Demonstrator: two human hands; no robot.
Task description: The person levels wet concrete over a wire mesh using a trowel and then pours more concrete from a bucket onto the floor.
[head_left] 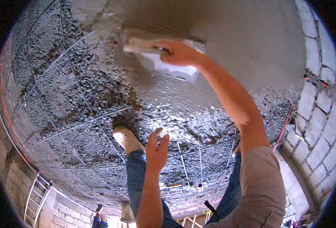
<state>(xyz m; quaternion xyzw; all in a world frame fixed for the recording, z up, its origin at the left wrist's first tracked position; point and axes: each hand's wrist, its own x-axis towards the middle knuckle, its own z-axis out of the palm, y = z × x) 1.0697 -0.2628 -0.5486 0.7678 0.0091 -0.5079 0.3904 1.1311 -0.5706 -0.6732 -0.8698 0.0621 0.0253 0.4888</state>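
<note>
My right hand is wrapped round the handle of a flat rectangular trowel, whose pale blade lies on wet grey concrete. The surface is smooth around and to the right of the blade, rough and pebbly to the left and below. Low in the middle, my left hand hangs over the rough concrete with its fingers apart and nothing held in it. Some grey smear shows on its fingers.
Thin metal bars form a grid over the rough concrete. My foot in a beige clog stands in it. Block walls rise right and lower left, where a ladder leans. Another person's legs show at bottom left.
</note>
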